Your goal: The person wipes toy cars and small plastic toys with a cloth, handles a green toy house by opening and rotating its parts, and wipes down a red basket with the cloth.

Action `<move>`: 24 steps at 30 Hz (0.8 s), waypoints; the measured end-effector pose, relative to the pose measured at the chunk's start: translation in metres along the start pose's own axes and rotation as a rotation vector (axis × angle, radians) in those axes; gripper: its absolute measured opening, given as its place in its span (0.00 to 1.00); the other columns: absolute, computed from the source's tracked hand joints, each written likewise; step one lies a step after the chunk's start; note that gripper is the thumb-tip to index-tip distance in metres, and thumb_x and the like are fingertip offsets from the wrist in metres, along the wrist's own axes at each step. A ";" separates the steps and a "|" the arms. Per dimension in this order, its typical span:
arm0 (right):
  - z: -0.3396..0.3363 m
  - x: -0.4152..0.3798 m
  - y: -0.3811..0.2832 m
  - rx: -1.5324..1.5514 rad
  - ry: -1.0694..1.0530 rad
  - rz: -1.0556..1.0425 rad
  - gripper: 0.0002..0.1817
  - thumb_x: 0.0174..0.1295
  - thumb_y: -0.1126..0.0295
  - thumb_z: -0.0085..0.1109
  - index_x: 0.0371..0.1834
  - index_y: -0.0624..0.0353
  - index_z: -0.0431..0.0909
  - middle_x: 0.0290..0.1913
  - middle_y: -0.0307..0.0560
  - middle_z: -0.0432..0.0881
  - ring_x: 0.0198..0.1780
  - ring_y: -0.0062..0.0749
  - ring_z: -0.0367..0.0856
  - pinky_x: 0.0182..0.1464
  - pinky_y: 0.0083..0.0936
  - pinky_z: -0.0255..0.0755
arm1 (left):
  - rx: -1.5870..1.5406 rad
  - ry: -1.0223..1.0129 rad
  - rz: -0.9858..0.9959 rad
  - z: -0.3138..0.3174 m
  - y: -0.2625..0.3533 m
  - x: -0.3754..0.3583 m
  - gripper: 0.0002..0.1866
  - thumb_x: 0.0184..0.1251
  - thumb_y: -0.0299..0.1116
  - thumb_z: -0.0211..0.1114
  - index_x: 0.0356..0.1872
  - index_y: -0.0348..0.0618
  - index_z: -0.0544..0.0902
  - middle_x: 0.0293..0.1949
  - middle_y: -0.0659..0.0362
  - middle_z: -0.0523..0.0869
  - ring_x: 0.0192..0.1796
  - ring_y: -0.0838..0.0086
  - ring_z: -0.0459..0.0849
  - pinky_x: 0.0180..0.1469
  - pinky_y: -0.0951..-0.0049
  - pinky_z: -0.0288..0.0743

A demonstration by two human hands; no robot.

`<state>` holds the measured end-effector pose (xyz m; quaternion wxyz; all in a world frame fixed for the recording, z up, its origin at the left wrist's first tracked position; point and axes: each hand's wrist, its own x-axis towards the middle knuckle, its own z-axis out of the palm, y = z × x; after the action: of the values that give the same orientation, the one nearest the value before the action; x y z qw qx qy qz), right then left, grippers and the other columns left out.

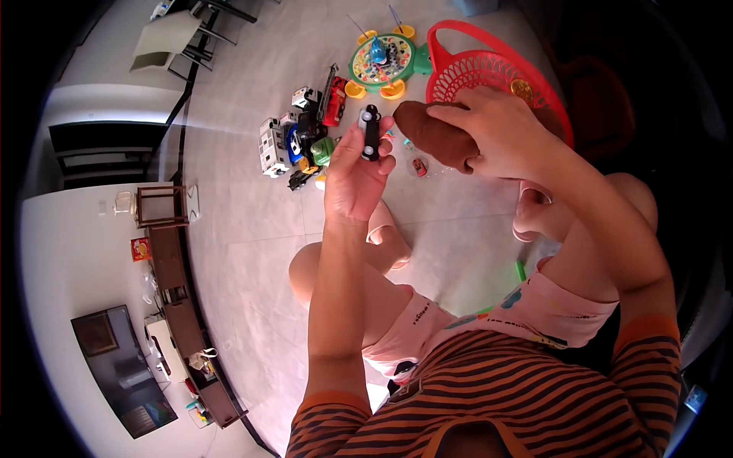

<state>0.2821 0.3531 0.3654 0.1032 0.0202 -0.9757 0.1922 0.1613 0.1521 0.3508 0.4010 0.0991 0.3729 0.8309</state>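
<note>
Between the thumb and fingers of my left hand (354, 182) is a small toy car (371, 131), its dark underside and wheels turned toward me. My right hand (508, 126) grips a bunched brown cloth (434, 136) just to the right of the car, with a small gap between them. Below the cloth, a tiny red toy car (419, 167) lies on the floor. A red plastic basket (450, 30) stands behind my right hand, which hides part of it.
Several toy vehicles, including a white bus (272, 147), a red fire truck (334, 101) and a green toy (323, 150), cluster left of my hands. A round fishing toy (382, 61) sits beyond. A green stick (521, 270) lies by my leg. A white chair (164, 40) stands far left.
</note>
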 end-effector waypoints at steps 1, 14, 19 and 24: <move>0.000 0.000 0.001 -0.004 0.014 0.009 0.36 0.37 0.65 0.71 0.57 0.47 0.72 0.44 0.45 0.75 0.48 0.41 0.76 0.45 0.38 0.72 | -0.015 -0.013 -0.028 -0.003 0.001 0.000 0.17 0.70 0.39 0.51 0.51 0.38 0.73 0.45 0.51 0.81 0.32 0.73 0.76 0.31 0.77 0.67; -0.011 -0.007 -0.022 0.408 -0.168 -0.101 0.22 0.36 0.70 0.62 0.42 0.50 0.80 0.32 0.49 0.81 0.39 0.44 0.80 0.39 0.38 0.72 | 0.297 0.479 -0.050 0.025 -0.022 0.001 0.15 0.67 0.46 0.52 0.36 0.43 0.76 0.23 0.59 0.77 0.17 0.75 0.70 0.18 0.76 0.59; -0.020 0.011 0.013 0.578 -0.054 0.243 0.17 0.40 0.75 0.55 0.38 0.59 0.79 0.26 0.47 0.82 0.32 0.37 0.83 0.35 0.30 0.74 | 0.362 0.229 -0.085 0.003 -0.012 0.003 0.16 0.70 0.46 0.47 0.38 0.44 0.74 0.17 0.59 0.72 0.15 0.78 0.63 0.17 0.79 0.55; -0.036 0.006 -0.003 0.952 -0.295 0.317 0.21 0.38 0.80 0.53 0.41 0.63 0.78 0.30 0.48 0.82 0.33 0.31 0.81 0.35 0.29 0.75 | 0.270 0.151 -0.115 0.003 -0.011 0.002 0.16 0.71 0.45 0.46 0.42 0.44 0.74 0.20 0.58 0.74 0.15 0.78 0.64 0.19 0.79 0.57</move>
<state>0.2838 0.3636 0.4000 -0.0862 -0.0564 -0.7754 0.6230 0.1678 0.1590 0.3449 0.4018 0.0679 0.5155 0.7538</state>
